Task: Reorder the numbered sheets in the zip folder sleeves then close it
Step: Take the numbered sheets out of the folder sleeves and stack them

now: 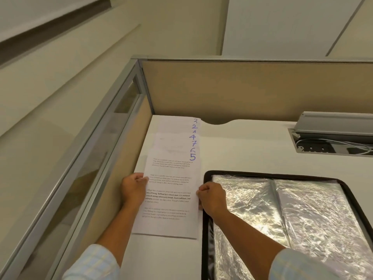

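Several white numbered sheets lie fanned in an overlapping column on the desk's left side, blue numbers 3, 2, 1, 4, 7, 6, 5 showing down their right edges. The nearest sheet, marked 5, lies on top. My left hand pinches its left edge and my right hand pinches its right edge. To the right lies the open black zip folder, its shiny clear sleeves spread flat across both halves. My right forearm crosses the folder's left edge.
The white desk sits in a corner of beige partition panels with a metal-framed glass strip on the left. A cable tray with an open lid and white cables is set into the desk at the back right.
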